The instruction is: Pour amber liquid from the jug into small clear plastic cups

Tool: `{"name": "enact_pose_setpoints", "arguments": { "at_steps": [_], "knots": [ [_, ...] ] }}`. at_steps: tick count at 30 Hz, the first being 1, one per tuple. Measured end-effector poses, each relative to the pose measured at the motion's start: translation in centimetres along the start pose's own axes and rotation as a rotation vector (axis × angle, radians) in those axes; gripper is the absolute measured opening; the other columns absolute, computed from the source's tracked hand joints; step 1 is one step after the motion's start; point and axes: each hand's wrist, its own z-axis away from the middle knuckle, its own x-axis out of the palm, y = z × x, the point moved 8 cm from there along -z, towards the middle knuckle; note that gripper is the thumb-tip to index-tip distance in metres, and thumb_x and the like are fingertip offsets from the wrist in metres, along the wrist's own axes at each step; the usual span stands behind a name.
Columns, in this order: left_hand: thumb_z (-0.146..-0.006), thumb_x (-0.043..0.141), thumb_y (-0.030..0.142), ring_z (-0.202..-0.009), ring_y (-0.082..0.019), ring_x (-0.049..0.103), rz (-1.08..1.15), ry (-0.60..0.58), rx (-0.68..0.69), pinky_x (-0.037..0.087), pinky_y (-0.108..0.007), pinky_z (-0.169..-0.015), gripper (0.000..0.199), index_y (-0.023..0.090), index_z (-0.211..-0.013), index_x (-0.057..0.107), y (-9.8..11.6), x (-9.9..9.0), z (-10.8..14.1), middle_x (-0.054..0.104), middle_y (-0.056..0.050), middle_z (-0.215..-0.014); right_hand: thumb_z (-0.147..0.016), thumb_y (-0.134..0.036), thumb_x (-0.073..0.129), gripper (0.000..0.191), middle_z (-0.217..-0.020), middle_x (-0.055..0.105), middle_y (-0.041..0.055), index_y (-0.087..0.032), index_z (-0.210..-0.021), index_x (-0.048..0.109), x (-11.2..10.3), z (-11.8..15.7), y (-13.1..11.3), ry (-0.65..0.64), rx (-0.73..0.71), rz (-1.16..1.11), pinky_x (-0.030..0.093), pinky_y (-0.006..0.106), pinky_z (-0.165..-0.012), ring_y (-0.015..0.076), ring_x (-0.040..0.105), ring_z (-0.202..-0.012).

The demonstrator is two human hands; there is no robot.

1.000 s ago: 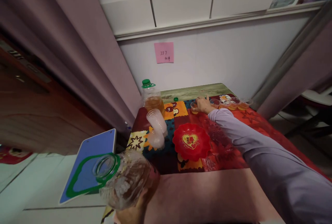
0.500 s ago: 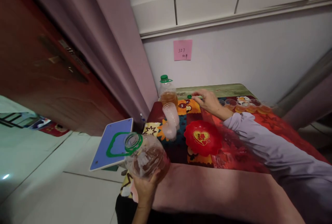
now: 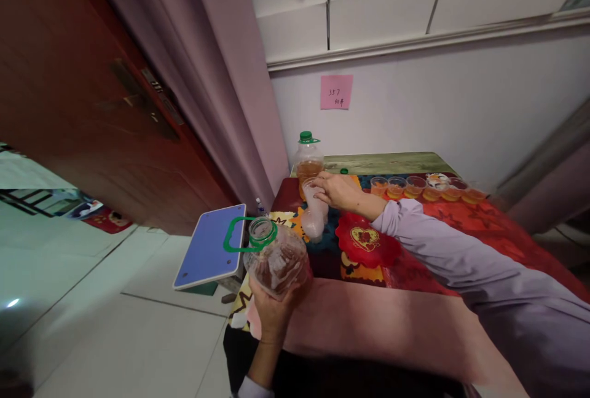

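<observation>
"Patchwork cloth point(image 3: 488, 226) lies below that pale wall point(image 3: 415, 103); where's the right hand point(image 3: 335, 192) now?"

"Away from the row of cups point(image 3: 415, 187) and at the stacked plastic cups point(image 3: 314, 214), fingers half curled by the top rim, so the work seems to have turned to the stack."

"Gripping?"

"Can't tell, the fingers hide it."

"Left hand point(image 3: 274, 309)?"

"Still wrapped round the uncapped jug point(image 3: 279, 260), near left, its base hidden. Sleeve point(image 3: 442, 235) crosses the scalloped red dish point(image 3: 366, 239), and the row's right end blurs"
</observation>
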Motion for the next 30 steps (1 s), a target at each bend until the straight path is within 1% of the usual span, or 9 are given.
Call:
{"name": "enact_pose_setpoints", "arguments": {
  "at_steps": [2,4,6,10,13,18,24,27,30],
  "knots": [
    [-0.058,0.100,0.066,-0.135,-0.040,0.071,0.016,0.007,-0.031,0.059,-0.056,-0.114,0.117,0.022,-0.153,0.048,0.3,0.1,0.0,0.067,-0.022,-0.148,-0.110,-0.029,0.065,0.032,-0.135,0.079,0.0130,-0.022,-0.138,0.080,-0.2,1.0,-0.6,0.087,-0.015,-0.058,0.056,0.033,-0.092,0.0269,0.077,-0.115],
    [-0.053,0.101,0.067,-0.132,-0.042,0.072,0.024,0.020,-0.038,0.060,-0.057,-0.111,0.120,0.020,-0.150,0.049,0.9,0.1,0.0,0.069,-0.023,-0.144,-0.111,-0.029,0.066,0.025,-0.125,0.082,0.0112,-0.022,-0.128,0.083,0.9,2.3,-1.3,0.118,-0.021,-0.127,0.055,0.031,-0.089,0.0247,0.077,-0.109],
    [-0.050,0.102,0.068,-0.129,-0.043,0.073,0.021,0.032,-0.028,0.062,-0.058,-0.108,0.119,0.019,-0.146,0.053,1.6,-0.1,-0.1,0.072,-0.023,-0.138,-0.110,-0.028,0.068,0.021,-0.121,0.083,0.0109,-0.021,-0.122,0.084,3.2,3.7,-2.2,0.067,-0.006,-0.170,0.055,0.030,-0.089,0.0237,0.078,-0.107],
    [-0.049,0.104,0.067,-0.133,-0.043,0.071,0.000,0.031,-0.019,0.059,-0.057,-0.112,0.114,0.023,-0.142,0.056,2.2,-0.2,-0.3,0.074,-0.021,-0.137,-0.112,-0.026,0.066,0.025,-0.133,0.081,0.0138,-0.020,-0.130,0.081,8.1,5.9,-3.4,-0.102,0.068,-0.154,0.057,0.031,-0.093,0.0248,0.078,-0.111],
    [-0.050,0.102,0.073,-0.128,-0.043,0.074,0.035,0.017,-0.011,0.062,-0.056,-0.108,0.119,0.021,-0.146,0.053,2.5,0.1,-0.2,0.074,-0.022,-0.137,-0.115,-0.022,0.058,0.026,-0.128,0.082,0.0155,-0.017,-0.124,0.082,9.7,6.4,-3.7,-0.172,0.102,-0.127,0.056,0.030,-0.090,0.0249,0.079,-0.109],
    [-0.058,0.100,0.072,-0.131,-0.043,0.074,0.068,-0.020,-0.035,0.064,-0.058,-0.106,0.119,0.020,-0.152,0.049,2.4,0.7,0.1,0.070,-0.024,-0.144,-0.118,-0.022,0.054,0.027,-0.124,0.082,0.0169,-0.014,-0.120,0.080,10.0,6.1,-3.4,-0.146,0.112,-0.128,0.055,0.030,-0.093,0.0242,0.078,-0.110],
    [-0.054,0.102,0.066,-0.139,-0.042,0.070,0.056,-0.025,-0.047,0.061,-0.056,-0.114,0.124,0.021,-0.155,0.045,0.7,0.4,-0.1,0.066,-0.023,-0.150,-0.118,-0.020,0.054,0.024,-0.124,0.080,0.0160,-0.014,-0.120,0.076,10.5,6.4,-3.1,-0.094,0.090,-0.145,0.055,0.031,-0.100,0.0227,0.076,-0.113],
    [-0.058,0.101,0.064,-0.142,-0.041,0.069,0.030,-0.021,-0.016,0.058,-0.058,-0.117,0.118,0.024,-0.155,0.045,0.3,0.3,-0.2,0.065,-0.021,-0.152,-0.116,-0.021,0.059,0.019,-0.117,0.079,0.0143,-0.015,-0.111,0.076,10.4,6.6,-3.0,-0.011,0.057,-0.170,0.057,0.031,-0.094,0.0222,0.076,-0.105],
    [-0.058,0.101,0.064,-0.142,-0.042,0.068,0.017,-0.018,0.004,0.057,-0.059,-0.119,0.117,0.023,-0.153,0.047,0.3,0.1,-0.3,0.066,-0.021,-0.150,-0.112,-0.021,0.067,0.013,-0.107,0.078,0.0099,-0.019,-0.103,0.076,9.2,7.1,-3.2,0.150,0.007,-0.229,0.057,0.029,-0.086,0.0206,0.075,-0.097]
  ]
}}
